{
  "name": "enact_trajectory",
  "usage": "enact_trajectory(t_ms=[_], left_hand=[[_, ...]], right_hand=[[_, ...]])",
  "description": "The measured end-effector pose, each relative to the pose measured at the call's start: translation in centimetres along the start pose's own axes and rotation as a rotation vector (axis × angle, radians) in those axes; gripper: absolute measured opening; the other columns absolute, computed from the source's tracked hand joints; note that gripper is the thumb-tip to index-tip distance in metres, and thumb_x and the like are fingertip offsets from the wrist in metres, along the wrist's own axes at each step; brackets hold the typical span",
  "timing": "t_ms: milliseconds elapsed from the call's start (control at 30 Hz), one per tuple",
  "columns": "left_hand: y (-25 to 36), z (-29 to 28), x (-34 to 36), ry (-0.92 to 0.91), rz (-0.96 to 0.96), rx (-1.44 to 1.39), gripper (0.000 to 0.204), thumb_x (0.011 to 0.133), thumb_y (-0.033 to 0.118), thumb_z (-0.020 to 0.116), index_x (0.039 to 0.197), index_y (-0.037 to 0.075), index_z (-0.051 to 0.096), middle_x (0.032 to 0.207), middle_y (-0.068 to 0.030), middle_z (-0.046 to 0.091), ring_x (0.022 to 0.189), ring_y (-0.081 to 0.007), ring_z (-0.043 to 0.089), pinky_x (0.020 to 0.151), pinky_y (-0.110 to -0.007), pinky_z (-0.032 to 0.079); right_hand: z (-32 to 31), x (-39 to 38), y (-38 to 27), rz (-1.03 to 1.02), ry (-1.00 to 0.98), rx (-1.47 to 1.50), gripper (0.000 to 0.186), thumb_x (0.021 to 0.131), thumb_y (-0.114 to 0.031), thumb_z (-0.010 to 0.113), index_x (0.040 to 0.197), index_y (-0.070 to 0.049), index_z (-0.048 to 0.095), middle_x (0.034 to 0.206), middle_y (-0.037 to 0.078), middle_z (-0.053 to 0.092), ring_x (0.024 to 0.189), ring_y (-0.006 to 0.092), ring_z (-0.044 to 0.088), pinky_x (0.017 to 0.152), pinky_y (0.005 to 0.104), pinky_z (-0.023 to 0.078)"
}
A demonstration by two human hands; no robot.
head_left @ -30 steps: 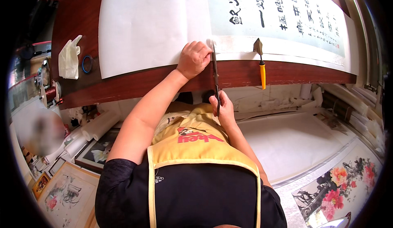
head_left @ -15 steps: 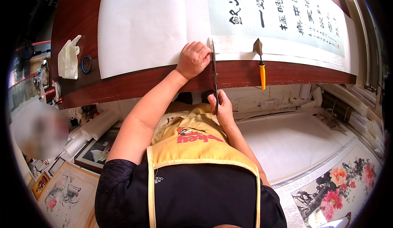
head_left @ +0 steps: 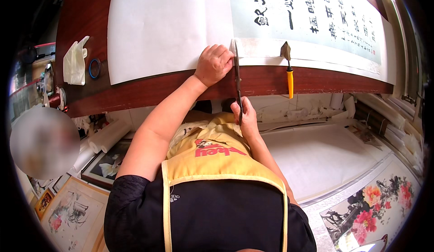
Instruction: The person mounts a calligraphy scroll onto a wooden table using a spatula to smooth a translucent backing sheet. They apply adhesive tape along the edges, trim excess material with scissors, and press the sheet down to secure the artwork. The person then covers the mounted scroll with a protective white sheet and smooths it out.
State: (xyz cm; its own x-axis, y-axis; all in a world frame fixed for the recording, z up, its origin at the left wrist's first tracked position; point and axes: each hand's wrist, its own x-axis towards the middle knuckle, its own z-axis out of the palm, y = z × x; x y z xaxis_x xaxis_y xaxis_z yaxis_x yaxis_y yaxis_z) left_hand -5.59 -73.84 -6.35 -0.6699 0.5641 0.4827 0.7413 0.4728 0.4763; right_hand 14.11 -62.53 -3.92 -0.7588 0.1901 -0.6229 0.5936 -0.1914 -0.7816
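Note:
My right hand [head_left: 246, 116] is wrapped round the handle of long, dark, narrow-bladed scissors [head_left: 238, 78] near the table's front edge. Their blades point away from me and their tip lies at the seam between the blank white paper [head_left: 158, 30] and the calligraphy scroll [head_left: 296, 32]. Curled and pinched, the fingers of my left hand [head_left: 213, 64] hold the paper's near edge, just left of the blades. How far the blades are parted is too fine to make out. To the right, a small pointed trowel-like tool with a yellow handle [head_left: 290, 82] overhangs the table edge.
On the dark red table [head_left: 135, 99], a pale glove-like piece [head_left: 75, 62] and a roll of tape [head_left: 95, 68] lie at the left. Paper rolls [head_left: 108, 136] and a framed picture [head_left: 106, 166] stand below left. A flower painting [head_left: 370, 206] is at lower right.
The scissors and my right hand have shifted slightly forward, away from my body. My left hand stays at the paper's edge with hardly any movement.

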Motion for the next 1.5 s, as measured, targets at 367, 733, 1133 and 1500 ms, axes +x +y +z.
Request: enact_trajectory(t_ms=[367, 733, 1133, 1500], left_hand=[[0.1, -0.1, 0.1, -0.007, 0.023, 0.002, 0.017, 0.076, 0.006, 0.072, 0.086, 0.012, 0.061, 0.083, -0.0047, 0.056, 0.079, -0.0262, 0.059, 0.072, -0.039, 0.049], [0.0, -0.2, 0.1, 0.0, 0.014, -0.008, 0.017, 0.075, 0.005, 0.071, 0.085, 0.011, 0.06, 0.081, -0.0052, 0.054, 0.077, -0.0263, 0.058, 0.07, -0.039, 0.049], [-0.1, 0.0, -0.1, -0.003, 0.015, -0.019, 0.017, 0.074, 0.006, 0.071, 0.085, 0.011, 0.059, 0.082, -0.005, 0.055, 0.077, -0.0264, 0.058, 0.071, -0.039, 0.049], [3.1, -8.1, -6.9, -0.644, 0.101, -0.381, 0.015, 0.071, 0.019, 0.064, 0.077, 0.006, 0.06, 0.08, -0.0117, 0.051, 0.075, -0.0304, 0.054, 0.069, -0.041, 0.046]], right_hand=[[-0.1, -0.1, 0.0, 0.037, 0.006, 0.087, 0.043, 0.092, -0.045, 0.073, 0.084, -0.008, 0.054, 0.071, -0.005, 0.047, 0.067, 0.0062, 0.039, 0.06, 0.024, 0.035], [0.4, -0.1, -2.1, 0.076, 0.005, 0.136, 0.042, 0.093, -0.046, 0.072, 0.083, -0.009, 0.053, 0.065, -0.007, 0.044, 0.056, 0.003, 0.037, 0.05, 0.0231, 0.029], [0.7, 1.0, -2.1, 0.055, 0.008, 0.167, 0.035, 0.094, -0.039, 0.073, 0.087, -0.013, 0.051, 0.061, -0.007, 0.042, 0.045, 0.0029, 0.036, 0.041, 0.0208, 0.026], [-0.7, -0.1, -4.3, -0.138, -0.06, -0.305, 0.034, 0.088, -0.028, 0.081, 0.083, -0.005, 0.057, 0.062, -0.001, 0.052, 0.058, 0.0088, 0.043, 0.053, 0.0267, 0.04]])
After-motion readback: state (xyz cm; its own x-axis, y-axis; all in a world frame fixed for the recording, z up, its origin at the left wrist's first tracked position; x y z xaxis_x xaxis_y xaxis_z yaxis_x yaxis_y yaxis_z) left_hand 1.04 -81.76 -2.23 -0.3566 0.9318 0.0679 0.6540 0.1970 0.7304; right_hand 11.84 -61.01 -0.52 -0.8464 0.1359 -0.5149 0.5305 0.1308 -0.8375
